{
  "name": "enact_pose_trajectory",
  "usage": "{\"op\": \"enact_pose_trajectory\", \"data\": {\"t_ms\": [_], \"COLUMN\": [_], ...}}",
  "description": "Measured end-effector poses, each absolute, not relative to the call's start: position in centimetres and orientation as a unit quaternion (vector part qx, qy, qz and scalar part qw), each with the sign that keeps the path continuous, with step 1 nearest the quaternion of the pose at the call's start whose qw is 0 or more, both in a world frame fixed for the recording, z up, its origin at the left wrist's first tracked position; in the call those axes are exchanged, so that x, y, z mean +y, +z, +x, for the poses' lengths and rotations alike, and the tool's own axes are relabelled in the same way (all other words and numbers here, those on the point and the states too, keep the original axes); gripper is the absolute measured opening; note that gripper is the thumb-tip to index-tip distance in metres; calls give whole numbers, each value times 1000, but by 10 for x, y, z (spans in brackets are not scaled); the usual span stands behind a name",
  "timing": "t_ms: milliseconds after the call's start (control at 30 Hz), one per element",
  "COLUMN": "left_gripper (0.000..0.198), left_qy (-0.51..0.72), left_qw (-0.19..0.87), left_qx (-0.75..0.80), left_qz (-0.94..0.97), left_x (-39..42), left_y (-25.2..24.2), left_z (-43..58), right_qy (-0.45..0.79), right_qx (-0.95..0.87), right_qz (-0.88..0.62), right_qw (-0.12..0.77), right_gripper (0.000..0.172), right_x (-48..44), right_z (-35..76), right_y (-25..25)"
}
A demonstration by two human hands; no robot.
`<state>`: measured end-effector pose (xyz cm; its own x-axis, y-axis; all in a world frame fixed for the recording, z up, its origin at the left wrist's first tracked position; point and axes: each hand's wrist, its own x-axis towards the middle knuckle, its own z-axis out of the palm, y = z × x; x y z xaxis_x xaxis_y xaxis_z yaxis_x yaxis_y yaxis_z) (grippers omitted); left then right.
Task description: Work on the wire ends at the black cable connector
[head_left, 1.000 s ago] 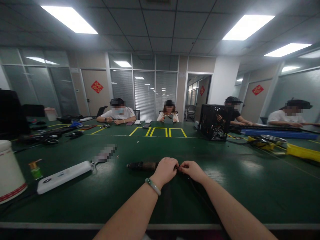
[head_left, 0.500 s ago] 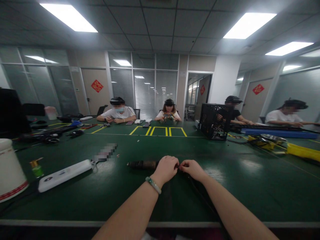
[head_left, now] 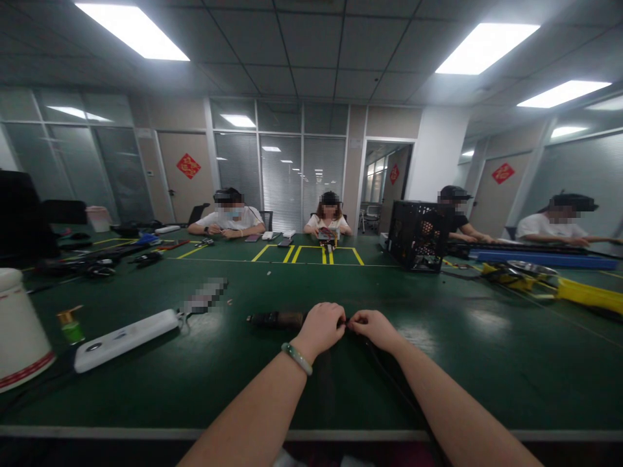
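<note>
Green, worn and glossy, the tabletop [head_left: 219,389] carries a dark cylindrical tool [head_left: 281,320], lying directly ahead of the wearer and just left of where the hands meet.

Hands: the left hand [head_left: 322,329] curls from above over the right-hand portion of the tool, fingers bent; its underside is hidden. The right hand [head_left: 374,329] has thumb and forefinger pinched together on a small dark part [head_left: 347,323] at the tool's right end. What that part is cannot be determined.

Risks, in this inspector's judgement: the body appears round, so it could roll or swing if the left hand's hold slackens, its tip end being without a hand on it. A small piece between fingertips could slip, particularly as the fingers themselves block the sightline. The black cable [head_left: 392,373] runs beside the right forearm towards the near edge; a forearm shifting against it could tug the work out of line.

Orientation: the long axis lies crosswise, left to right, roughly parallel to the near edge. The narrow tip [head_left: 250,319] points left, away from the right hand; the opposite end is covered by the fingers.
</note>
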<state>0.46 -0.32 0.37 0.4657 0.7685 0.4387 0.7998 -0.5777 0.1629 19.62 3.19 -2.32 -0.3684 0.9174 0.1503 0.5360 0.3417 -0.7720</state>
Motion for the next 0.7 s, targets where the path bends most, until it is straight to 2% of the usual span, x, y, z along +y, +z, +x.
{"op": "enact_pose_trajectory", "data": {"t_ms": [700], "left_gripper": [9], "left_qy": [-228], "left_qw": [18], "left_qx": [-470], "left_qz": [-853], "left_x": [-1], "left_y": [3], "left_z": [4], "right_qy": [306], "right_qx": [-763], "right_qz": [-485], "right_qw": [298], "right_gripper": [20], "right_x": [34], "right_z": [195], "right_y": [-27]}}
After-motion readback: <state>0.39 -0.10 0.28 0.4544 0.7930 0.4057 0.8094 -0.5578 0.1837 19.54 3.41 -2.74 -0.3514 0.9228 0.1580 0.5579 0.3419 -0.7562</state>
